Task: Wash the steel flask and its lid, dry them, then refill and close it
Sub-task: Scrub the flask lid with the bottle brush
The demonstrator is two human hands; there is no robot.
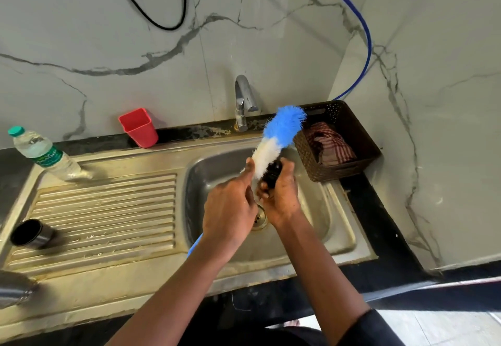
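Observation:
Over the sink basin (320, 218), my left hand (230, 204) grips a bottle brush (282, 131) with blue and white bristles pointing up and right; its blue handle sticks out below my wrist. My right hand (280, 196) holds a small black lid (272, 173) pressed against the white bristles. The steel flask (12, 288) lies at the left edge of the view, only partly visible. A steel cup-shaped cap (32, 234) with a dark inside lies on its side on the drainboard (108, 210).
The tap (244, 101) stands behind the basin, with no water running. A brown basket (349, 139) holding a checked cloth (330, 145) sits right of the sink. A red cup (138, 127) and a plastic water bottle (46, 154) stand at the back left.

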